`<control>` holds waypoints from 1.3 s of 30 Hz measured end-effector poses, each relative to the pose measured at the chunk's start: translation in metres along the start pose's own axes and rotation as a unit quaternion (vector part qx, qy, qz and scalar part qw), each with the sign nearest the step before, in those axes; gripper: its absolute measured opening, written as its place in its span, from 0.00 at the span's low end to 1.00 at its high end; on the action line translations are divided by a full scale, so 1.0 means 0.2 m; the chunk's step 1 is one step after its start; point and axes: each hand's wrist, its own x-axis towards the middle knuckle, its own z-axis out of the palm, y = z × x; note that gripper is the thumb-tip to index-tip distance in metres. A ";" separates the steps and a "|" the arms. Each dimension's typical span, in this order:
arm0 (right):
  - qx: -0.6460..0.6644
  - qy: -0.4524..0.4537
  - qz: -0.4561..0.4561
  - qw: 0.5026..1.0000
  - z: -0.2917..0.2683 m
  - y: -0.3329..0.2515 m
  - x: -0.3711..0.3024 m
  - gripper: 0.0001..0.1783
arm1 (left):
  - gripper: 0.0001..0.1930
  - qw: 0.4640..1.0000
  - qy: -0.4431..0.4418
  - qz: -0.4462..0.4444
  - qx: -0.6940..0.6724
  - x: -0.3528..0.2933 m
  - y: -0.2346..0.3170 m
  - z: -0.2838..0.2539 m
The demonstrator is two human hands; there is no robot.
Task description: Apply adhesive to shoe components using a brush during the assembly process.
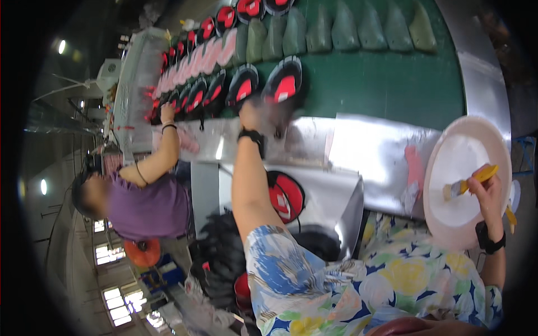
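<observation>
A yellow-handled brush (pixel 462 186) with short pale bristles, gripped by the right hand (pixel 490 196), lies over a round pinkish basin (pixel 476 127), white inside. Smooth green foot-shaped moulds (pixel 344 33) line the belt (pixel 370 84) beyond a shiny metal ledge (pixel 386 151). Beside the left hand (pixel 250 116), its grip too blurred to tell, is a black-and-red shoe upper (pixel 284 84).

Bright paned windows (pixel 115 305), glowing white lights (pixel 43 186)
</observation>
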 end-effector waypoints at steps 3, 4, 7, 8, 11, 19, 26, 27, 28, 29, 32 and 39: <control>-0.014 -0.022 0.005 1.000 -0.06 0.04 -0.03 0.09 | 0.20 0.968 -0.149 -0.050 -0.197 -0.10 0.22 -0.46; -0.029 -0.018 -0.013 0.999 -0.09 0.06 -0.03 0.09 | 0.19 0.959 -0.142 -0.006 -0.246 -0.22 0.28 -0.64; -0.041 -0.029 -0.036 0.998 -0.14 0.11 -0.06 0.08 | 0.28 0.974 -0.132 0.024 -0.181 -0.52 0.30 -0.90; -0.043 -0.031 -0.047 0.997 -0.15 0.12 -0.07 0.08 | 0.33 0.984 -0.137 0.002 -0.115 -0.65 0.28 -0.94; -0.006 -0.033 -0.054 0.998 -0.13 0.15 -0.16 0.08 | 0.53 0.966 -0.148 -0.017 0.212 -1.02 -0.10 -0.61; -0.040 0.000 -0.141 0.989 -0.12 0.11 -0.23 0.11 | 0.16 0.971 -0.156 0.072 0.166 -1.34 0.00 -0.53; -0.038 -0.009 -0.177 0.983 -0.01 0.08 -0.16 0.13 | 0.30 0.840 0.139 0.521 0.058 -1.38 0.58 -0.38; -0.027 -0.021 -0.171 0.985 -0.02 0.08 -0.14 0.13 | 0.30 0.831 0.094 0.544 0.063 -1.39 0.56 -0.26; -0.020 -0.022 -0.174 0.984 -0.03 0.08 -0.12 0.13 | 0.31 0.823 0.050 0.562 0.072 -1.42 0.50 -0.16; -0.066 -0.037 -0.172 0.982 -0.06 0.08 -0.11 0.14 | 0.31 0.836 0.007 0.545 0.068 -1.48 0.47 -0.06; -0.103 -0.039 -0.185 0.977 -0.13 0.10 -0.07 0.14 | 0.32 0.885 -0.102 0.449 0.067 -1.52 0.33 -0.01; -0.185 -0.104 -0.228 0.950 0.14 0.16 0.13 0.14 | 0.35 0.891 -0.131 0.433 -0.032 -1.58 0.75 0.04</control>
